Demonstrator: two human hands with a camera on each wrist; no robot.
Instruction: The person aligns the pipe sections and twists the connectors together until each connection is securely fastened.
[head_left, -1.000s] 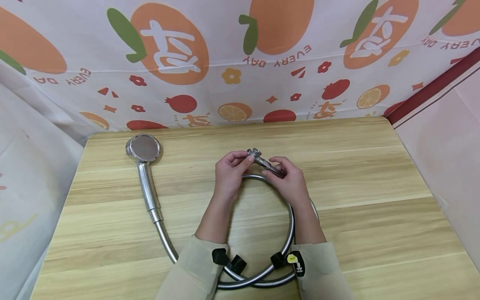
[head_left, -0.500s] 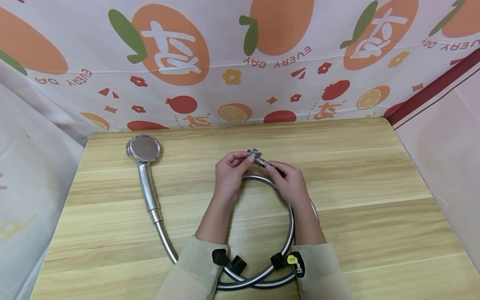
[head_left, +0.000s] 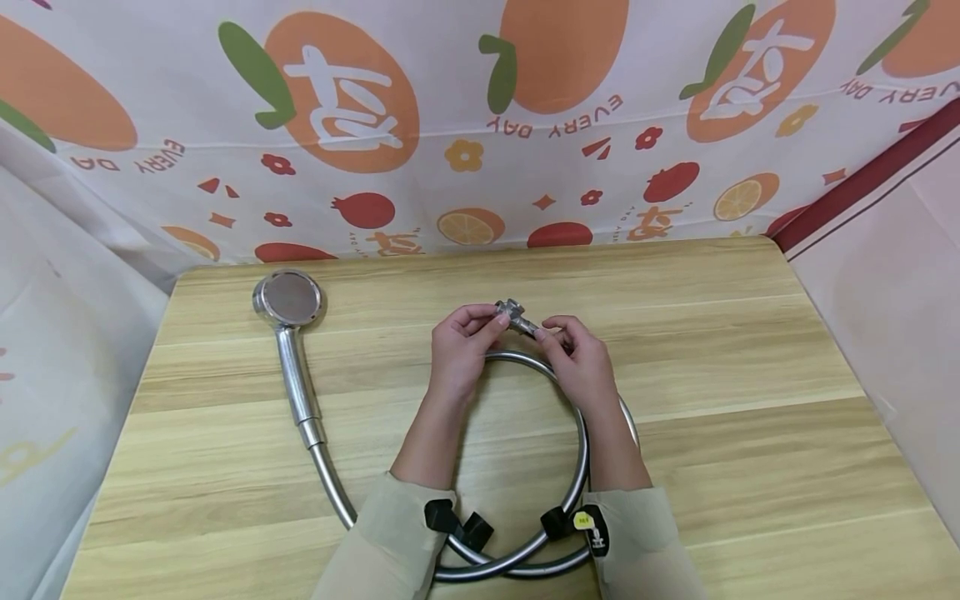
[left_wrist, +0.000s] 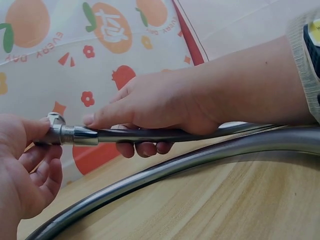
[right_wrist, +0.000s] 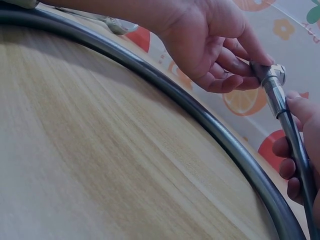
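Thumb and fingers of my left hand (head_left: 459,346) pinch a small chrome fitting (head_left: 512,308), a stubby connector with a side outlet. A silver hose nut (left_wrist: 86,136) meets its threaded end in the left wrist view. Just behind that nut, my right hand (head_left: 583,362) holds the shower hose (right_wrist: 297,150), fingers curled beneath it and thumb near the nut. Both hands are above the table, roughly at its middle. The hose (head_left: 582,450) loops round under the forearms. At its other end lies a chrome shower head (head_left: 288,297), face up, on the left.
The wood-grain table (head_left: 750,375) reaches out on both sides of the arms. A fruit-print cloth (head_left: 465,183) hangs along its back edge. Black wrist mounts (head_left: 442,514) on the sleeves are close to the crossing hose.
My right thumb has shifted along the hose towards the nut, and the right fingers have closed in, then spread a little. My left hand keeps its pinch on the fitting, almost still.
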